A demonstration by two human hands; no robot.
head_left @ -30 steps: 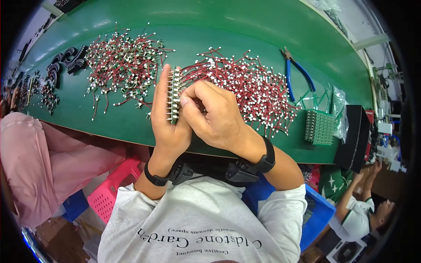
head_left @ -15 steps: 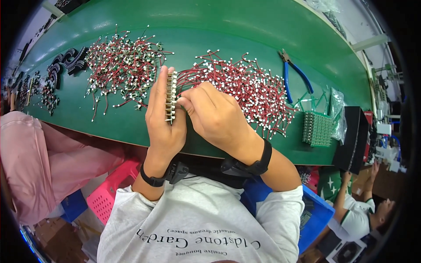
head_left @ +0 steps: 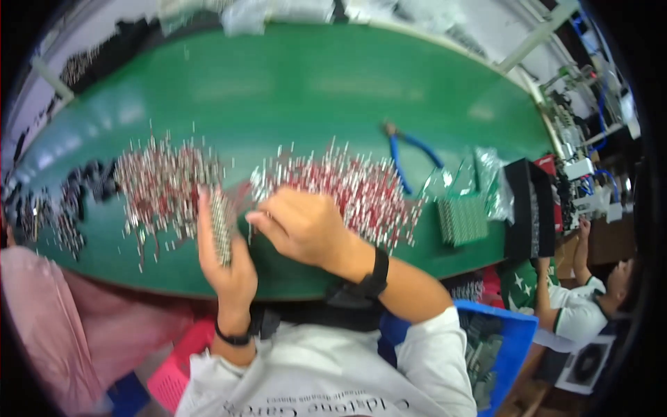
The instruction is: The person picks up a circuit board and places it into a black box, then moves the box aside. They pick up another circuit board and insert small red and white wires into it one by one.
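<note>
Upright in my left hand [head_left: 233, 278] is a strip of small circuit boards [head_left: 221, 226], held between the fingers and the thumb side. Red wires run off the strip's far right side, though the picture is smeared by motion. Just right of the strip, apart from it, my right hand [head_left: 302, 228] is curled with thumb and forefinger together. Whether anything small sits in that pinch is hidden. Beyond my right hand lies a heap of red wires with white connectors [head_left: 354, 194]. A second heap of wired small boards [head_left: 163, 187] lies beyond my left hand.
Blue-handled cutters [head_left: 394, 156] lie at the back right of the green table [head_left: 292, 97]. Right of the wires stand a stack of green circuit boards [head_left: 463, 221], a plastic bag [head_left: 490, 181] and a black box [head_left: 517, 233]. People sit on both sides; a blue crate [head_left: 517, 340] is below right.
The view has tilted, so table and hands appear lower and further left. My right hand has drawn slightly away from the strip, which stays in my left hand.
</note>
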